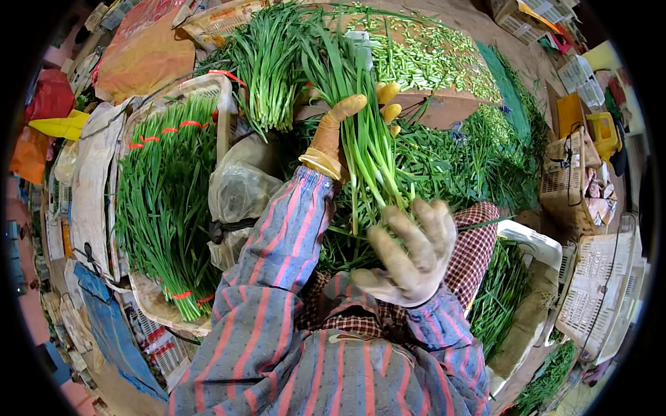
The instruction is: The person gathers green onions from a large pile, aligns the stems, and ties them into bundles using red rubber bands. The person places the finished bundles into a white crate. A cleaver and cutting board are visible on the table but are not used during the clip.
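My left hand [338, 125], in a stained yellow rubber glove, is closed around a loose bunch of garlic chives [367, 140], leaves pointing away and pale stems towards me. My right hand [416, 249], in a pale knit glove, is at the lower stem ends with its fingers spread; it is slightly blurred, and whether a stem lies between the fingers I cannot tell. Beyond my left hand, another bunch of chives [270, 99] lies by a wooden board [442, 101] strewn with cut stem ends. A light-coloured block [361, 44] sits on the board.
Bunches tied with red bands fill a plastic crate [223, 119] at left, beside a plastic-wrapped bundle [242, 182]. Loose greens [442, 161] heap between me and the board. More greens [502, 291] lie in a container at right, near white crates [596, 286].
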Action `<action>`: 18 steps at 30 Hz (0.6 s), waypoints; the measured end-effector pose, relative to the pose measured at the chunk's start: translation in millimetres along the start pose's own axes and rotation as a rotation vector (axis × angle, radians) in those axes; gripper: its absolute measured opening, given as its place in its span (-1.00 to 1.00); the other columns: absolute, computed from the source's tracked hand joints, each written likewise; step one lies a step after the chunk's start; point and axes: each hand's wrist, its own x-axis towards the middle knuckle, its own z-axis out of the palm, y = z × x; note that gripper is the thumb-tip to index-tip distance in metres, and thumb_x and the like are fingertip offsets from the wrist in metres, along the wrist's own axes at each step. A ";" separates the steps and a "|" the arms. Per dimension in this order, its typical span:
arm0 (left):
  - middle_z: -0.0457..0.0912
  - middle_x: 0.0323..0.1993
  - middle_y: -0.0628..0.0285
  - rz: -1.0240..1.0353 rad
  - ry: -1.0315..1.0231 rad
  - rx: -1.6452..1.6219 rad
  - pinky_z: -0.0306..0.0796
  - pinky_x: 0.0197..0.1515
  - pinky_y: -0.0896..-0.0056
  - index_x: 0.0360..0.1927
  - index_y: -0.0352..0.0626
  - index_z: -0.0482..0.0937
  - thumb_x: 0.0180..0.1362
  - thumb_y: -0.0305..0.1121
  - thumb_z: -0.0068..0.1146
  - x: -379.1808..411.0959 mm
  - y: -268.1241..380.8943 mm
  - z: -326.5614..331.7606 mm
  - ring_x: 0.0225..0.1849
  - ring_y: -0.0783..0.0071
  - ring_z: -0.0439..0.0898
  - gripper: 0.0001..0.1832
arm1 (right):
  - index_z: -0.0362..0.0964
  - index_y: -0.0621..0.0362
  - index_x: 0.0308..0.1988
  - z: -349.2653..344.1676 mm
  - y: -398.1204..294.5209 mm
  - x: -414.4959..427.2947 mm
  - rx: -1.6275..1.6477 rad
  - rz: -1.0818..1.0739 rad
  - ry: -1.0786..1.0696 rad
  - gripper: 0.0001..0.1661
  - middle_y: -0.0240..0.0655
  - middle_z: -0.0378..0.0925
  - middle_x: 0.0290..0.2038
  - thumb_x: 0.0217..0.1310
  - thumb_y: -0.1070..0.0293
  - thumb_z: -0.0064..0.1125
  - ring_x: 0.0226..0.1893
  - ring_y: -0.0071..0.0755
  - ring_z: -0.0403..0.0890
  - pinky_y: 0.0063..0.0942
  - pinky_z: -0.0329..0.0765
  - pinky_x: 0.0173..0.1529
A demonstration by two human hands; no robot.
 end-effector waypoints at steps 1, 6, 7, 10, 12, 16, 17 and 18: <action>0.47 0.13 0.16 -0.013 0.000 -0.014 0.49 0.06 0.18 0.23 -0.19 0.28 0.16 -0.30 0.08 4.2 -9.0 2.2 0.01 0.32 0.57 -0.45 | 0.48 0.03 -0.31 6.5 -2.2 1.7 -0.056 -0.025 -0.032 -0.55 -0.35 0.51 -0.22 -0.29 0.06 0.26 -0.22 -0.22 0.51 -0.27 0.45 -0.26; 0.55 0.03 0.20 -0.033 0.052 -0.090 0.53 0.01 0.24 0.14 -0.18 0.39 0.12 -0.41 0.10 7.1 -11.0 -4.4 -0.06 0.36 0.60 -0.53 | 0.53 0.09 -0.28 16.7 15.5 1.0 -0.022 0.067 -0.092 -0.58 -0.36 0.54 -0.17 -0.34 0.29 0.31 -0.11 -0.16 0.50 -0.16 0.42 -0.11; 0.56 0.02 0.21 -0.049 0.079 -0.100 0.51 0.02 0.24 0.09 -0.18 0.44 0.08 -0.43 0.12 4.2 -0.9 -4.5 -0.06 0.38 0.60 -0.56 | 0.52 0.12 -0.30 4.2 14.8 7.0 0.107 0.090 -0.116 -0.57 -0.36 0.53 -0.18 -0.36 0.29 0.32 -0.14 -0.16 0.51 -0.19 0.46 -0.18; 0.59 -0.06 0.24 -0.021 0.004 -0.074 0.51 0.01 0.32 0.12 -0.19 0.42 0.06 -0.44 0.13 2.6 9.2 -1.3 -0.13 0.42 0.63 -0.51 | 0.50 0.22 -0.25 -15.1 22.3 -22.9 0.253 0.387 0.073 -0.57 -0.19 0.56 -0.26 -0.27 0.34 0.30 -0.21 -0.09 0.57 -0.19 0.49 -0.12; 0.60 -0.10 0.28 -0.028 -0.038 -0.069 0.51 0.01 0.37 0.14 -0.20 0.40 0.04 -0.45 0.14 5.6 9.6 -3.2 -0.17 0.45 0.64 -0.48 | 0.48 0.21 -0.23 -13.3 31.1 -34.6 0.161 0.531 0.077 -0.60 -0.22 0.58 -0.34 -0.15 0.28 0.30 -0.29 -0.13 0.59 -0.26 0.51 -0.14; 0.60 -0.10 0.29 -0.068 -0.074 -0.087 0.54 -0.05 0.37 0.17 -0.20 0.37 0.02 -0.45 0.16 7.7 8.3 -9.1 -0.20 0.44 0.64 -0.43 | 0.51 0.06 -0.29 -4.7 23.1 -16.1 -0.062 0.453 -0.307 -0.56 -0.28 0.56 -0.49 0.07 -0.09 0.13 -0.49 -0.21 0.59 -0.29 0.50 -0.43; 0.61 -0.11 0.29 -0.071 -0.074 -0.096 0.55 -0.07 0.36 0.18 -0.21 0.37 0.01 -0.45 0.17 6.3 12.9 -11.2 -0.21 0.43 0.64 -0.42 | 0.52 0.04 -0.31 -1.9 19.4 -8.0 -0.139 0.443 -0.424 -0.56 -0.29 0.54 -0.53 0.09 -0.11 0.09 -0.53 -0.22 0.58 -0.28 0.48 -0.48; 0.61 -0.12 0.28 -0.083 -0.081 -0.118 0.56 -0.09 0.36 0.18 -0.21 0.36 0.00 -0.44 0.17 7.8 12.6 -8.6 -0.21 0.43 0.65 -0.41 | 0.50 0.03 -0.41 5.6 24.0 -10.1 -0.151 0.415 -0.407 -0.62 -0.28 0.48 -0.60 0.14 -0.05 0.07 -0.60 -0.20 0.55 -0.29 0.44 -0.54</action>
